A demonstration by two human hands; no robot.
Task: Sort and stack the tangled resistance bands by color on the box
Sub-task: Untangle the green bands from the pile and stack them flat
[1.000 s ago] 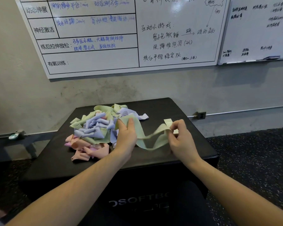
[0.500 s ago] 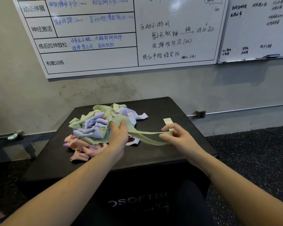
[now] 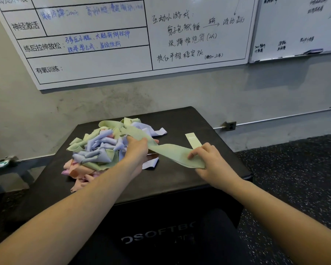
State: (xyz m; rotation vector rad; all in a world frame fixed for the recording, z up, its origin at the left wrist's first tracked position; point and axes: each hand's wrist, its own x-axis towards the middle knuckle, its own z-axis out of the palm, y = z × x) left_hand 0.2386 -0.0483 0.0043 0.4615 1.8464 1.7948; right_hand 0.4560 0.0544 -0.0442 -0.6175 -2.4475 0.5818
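We have the green band (image 3: 172,153) stretched taut across the box (image 3: 208,119), its long axis running from ten o'clock at the pile (image 3: 101,148) to four o'clock. Our left hand (image 3: 137,150) grips its pile end; our right hand (image 3: 208,159), nearer the flat green strip (image 3: 193,140) at twelve o'clock, pinches the free end.
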